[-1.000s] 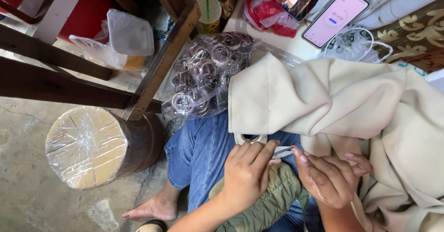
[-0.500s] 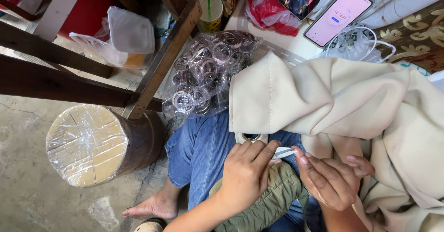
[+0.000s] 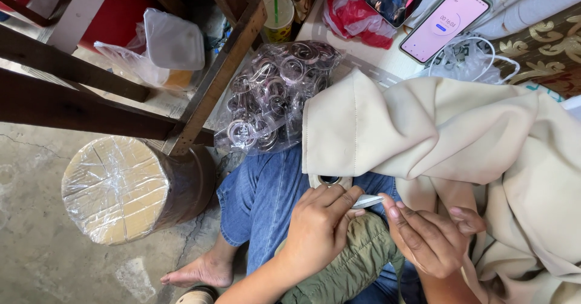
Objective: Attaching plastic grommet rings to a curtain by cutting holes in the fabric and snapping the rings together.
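Left hand (image 3: 318, 228): fingers curled loosely, knuckles up, pressed down on the lower edge of the beige curtain fabric (image 3: 448, 140) right beside a metal eyelet ring (image 3: 330, 181) set in that edge. Fingertips in contact with a small pale flat piece (image 3: 368, 201), apparently a strip of white tape or lining; exact kind not determinable. Hand closed on fabric and strip, not spread flat.

Right hand (image 3: 431, 240): half closed, index finger and thumb extended toward the far end of the same pale strip, tip touching or just short of it; remaining fingers tucked into the cloth folds. Firm pinch on the strip not confirmed from this view.

Fabric draped over the lap and blue jeans (image 3: 260, 201), bulk of it falling to the right. An olive-green padded garment (image 3: 351, 267) beneath both wrists.

Surroundings: clear plastic bag of curtain rings (image 3: 272, 95) leaning against a wooden table leg (image 3: 218, 74), just above the knee. Plastic-wrapped brown roll (image 3: 130, 189) standing on the concrete floor (image 3: 36, 255) to the left. Bare foot (image 3: 196, 272) on the floor near the roll. Two smartphones (image 3: 445, 22) and a white cable (image 3: 478, 59) lying beyond the fabric.
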